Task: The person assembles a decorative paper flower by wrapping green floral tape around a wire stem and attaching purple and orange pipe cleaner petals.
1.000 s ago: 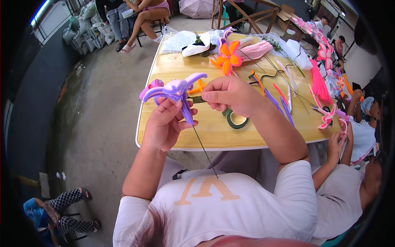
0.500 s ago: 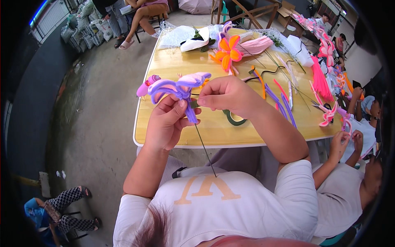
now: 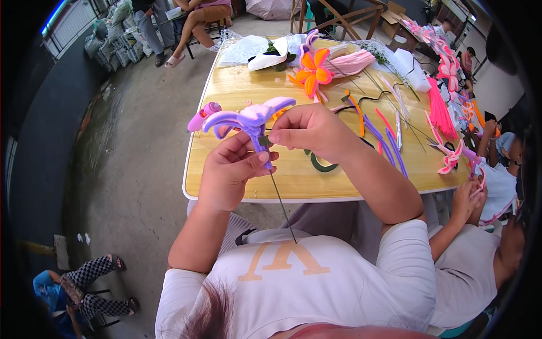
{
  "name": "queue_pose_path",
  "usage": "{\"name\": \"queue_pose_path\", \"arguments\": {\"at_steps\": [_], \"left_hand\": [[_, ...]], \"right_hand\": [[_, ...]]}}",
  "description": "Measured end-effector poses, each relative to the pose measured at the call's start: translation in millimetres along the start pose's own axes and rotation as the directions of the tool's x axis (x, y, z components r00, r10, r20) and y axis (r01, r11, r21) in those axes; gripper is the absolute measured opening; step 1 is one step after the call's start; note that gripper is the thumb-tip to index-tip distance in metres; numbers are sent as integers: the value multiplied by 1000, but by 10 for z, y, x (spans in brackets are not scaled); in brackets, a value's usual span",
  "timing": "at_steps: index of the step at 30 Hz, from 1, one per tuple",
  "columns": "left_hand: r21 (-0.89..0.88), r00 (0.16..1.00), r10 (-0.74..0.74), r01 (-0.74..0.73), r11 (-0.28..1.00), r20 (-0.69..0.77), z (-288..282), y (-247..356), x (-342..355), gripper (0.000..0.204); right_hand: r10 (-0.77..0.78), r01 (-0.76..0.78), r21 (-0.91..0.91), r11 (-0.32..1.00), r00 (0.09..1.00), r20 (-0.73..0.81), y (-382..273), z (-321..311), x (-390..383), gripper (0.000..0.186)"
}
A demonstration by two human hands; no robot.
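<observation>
A purple and pink fuzzy-stem flower point(image 3: 252, 114) stands upright above my left hand point(image 3: 228, 169), whose thumb and fingers are closed round its bundled purple base. From that base a thin dark wire stem point(image 3: 282, 204) runs down toward my shirt. A short piece of dark green tape point(image 3: 263, 141) lies against the base, just under the petals. My right hand point(image 3: 310, 131) pinches at the tape's right end, thumb against forefinger. Behind my right wrist, a roll of green tape point(image 3: 323, 165) is partly hidden on the table.
On the wooden table point(image 3: 226, 183) lie an orange flower point(image 3: 316, 72), a pink and purple object point(image 3: 204, 117), purple fuzzy stems point(image 3: 397, 151), a marker point(image 3: 398, 130) and pink stems point(image 3: 441, 110). To my right, a person's hands point(image 3: 467, 198) work on a pink piece.
My left thumb has slid down the purple base, uncovering more of it and the tape. The flower has turned slightly and its petals look more spread. My right hand has shifted only a little.
</observation>
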State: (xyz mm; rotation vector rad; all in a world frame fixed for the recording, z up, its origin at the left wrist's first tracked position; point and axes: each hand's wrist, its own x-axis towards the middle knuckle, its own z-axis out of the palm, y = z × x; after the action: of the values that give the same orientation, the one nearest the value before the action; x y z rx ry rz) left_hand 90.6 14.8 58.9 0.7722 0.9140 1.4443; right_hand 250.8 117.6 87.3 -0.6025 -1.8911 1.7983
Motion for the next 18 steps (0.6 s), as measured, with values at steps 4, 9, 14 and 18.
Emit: {"name": "queue_pose_path", "arguments": {"at_steps": [4, 9, 14, 18], "left_hand": [[13, 998, 61, -61, 998, -14, 5, -65, 12, 42], [7, 992, 128, -128, 992, 11, 41, -99, 31, 46], [-96, 991, 131, -127, 987, 31, 31, -103, 53, 48], [-145, 990, 125, -115, 983, 60, -32, -130, 52, 49]], "right_hand": [[-68, 69, 21, 997, 997, -25, 34, 37, 10, 16], [-74, 77, 51, 996, 996, -59, 84, 28, 18, 16], [-21, 21, -12, 1000, 1000, -9, -8, 29, -12, 15], [33, -33, 6, 999, 999, 43, -36, 1, -30, 16]]}}
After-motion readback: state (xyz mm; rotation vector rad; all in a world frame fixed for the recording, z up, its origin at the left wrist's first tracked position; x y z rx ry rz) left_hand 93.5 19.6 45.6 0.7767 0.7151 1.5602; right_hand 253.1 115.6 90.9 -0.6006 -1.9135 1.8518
